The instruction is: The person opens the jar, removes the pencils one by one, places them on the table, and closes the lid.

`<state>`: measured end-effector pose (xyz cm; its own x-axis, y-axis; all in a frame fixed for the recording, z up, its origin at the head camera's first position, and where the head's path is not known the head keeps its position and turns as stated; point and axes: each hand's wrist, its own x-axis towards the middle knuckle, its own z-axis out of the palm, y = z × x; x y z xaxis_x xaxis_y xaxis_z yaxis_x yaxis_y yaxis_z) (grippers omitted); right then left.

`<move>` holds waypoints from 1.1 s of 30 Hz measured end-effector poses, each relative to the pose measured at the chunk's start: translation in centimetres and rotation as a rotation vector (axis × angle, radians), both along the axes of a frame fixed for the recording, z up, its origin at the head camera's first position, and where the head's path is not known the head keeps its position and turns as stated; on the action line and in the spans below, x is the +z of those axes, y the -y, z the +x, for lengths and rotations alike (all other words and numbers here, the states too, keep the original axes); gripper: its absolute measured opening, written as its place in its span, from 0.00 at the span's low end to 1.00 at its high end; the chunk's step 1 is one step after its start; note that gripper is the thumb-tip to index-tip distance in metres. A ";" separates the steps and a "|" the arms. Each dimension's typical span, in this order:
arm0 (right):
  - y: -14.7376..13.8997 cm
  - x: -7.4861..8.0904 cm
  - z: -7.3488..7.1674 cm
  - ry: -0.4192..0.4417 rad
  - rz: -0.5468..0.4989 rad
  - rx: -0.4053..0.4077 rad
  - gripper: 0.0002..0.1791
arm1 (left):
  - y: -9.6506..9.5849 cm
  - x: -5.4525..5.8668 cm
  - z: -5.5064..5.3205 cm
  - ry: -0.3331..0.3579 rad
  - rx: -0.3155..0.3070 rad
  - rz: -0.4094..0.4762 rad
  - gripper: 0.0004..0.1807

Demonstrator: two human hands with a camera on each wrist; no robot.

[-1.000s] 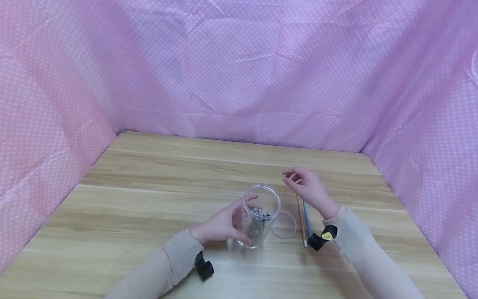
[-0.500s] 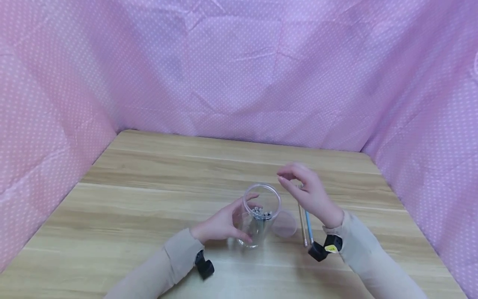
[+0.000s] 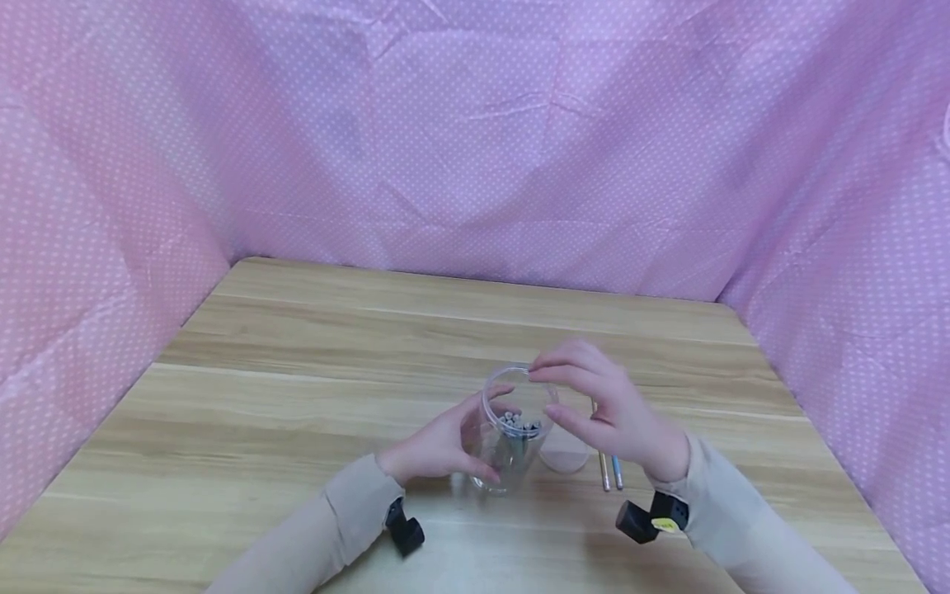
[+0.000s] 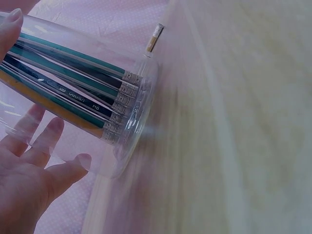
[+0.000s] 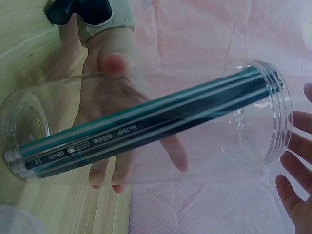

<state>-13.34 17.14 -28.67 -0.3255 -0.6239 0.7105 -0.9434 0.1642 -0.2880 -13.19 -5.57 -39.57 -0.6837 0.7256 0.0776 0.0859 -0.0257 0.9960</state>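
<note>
A tall clear plastic jar (image 3: 523, 454) stands on the table without its lid, its mouth tilted toward the head camera in that view. Inside lean several dark green and black pencils (image 5: 146, 122), and a yellow one shows in the left wrist view. My left hand (image 3: 438, 445) grips the jar's side, thumb in front and fingers behind, seen through the plastic in the right wrist view. At the jar's rim (image 5: 273, 114) is my right hand (image 3: 612, 408), thumb and fingers spread apart, fingertips right at the edge.
A round clear lid (image 3: 564, 458) lies flat just right of the jar. Beyond it are a yellowish pencil (image 3: 604, 472) and a blue pencil (image 3: 618, 473), partly hidden under the right hand. Pink dotted cloth (image 3: 475, 148) hangs around the wooden table (image 3: 334, 346).
My right hand has moved left and down from above the two loose pencils to the jar's rim, its fingers spreading. The left hand and the jar have stayed in place.
</note>
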 end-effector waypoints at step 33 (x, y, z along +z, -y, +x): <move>0.5 0.1 1.7 -0.125 0.172 0.096 0.22 | 0.0 -0.1 0.2 -0.101 0.055 -0.073 0.56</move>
<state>-11.60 16.67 -28.60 -0.1751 -0.7632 0.6219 -0.9837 0.1088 -0.1435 -12.99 -5.54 -39.66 -0.7138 0.6936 0.0964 0.1851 0.0541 0.9812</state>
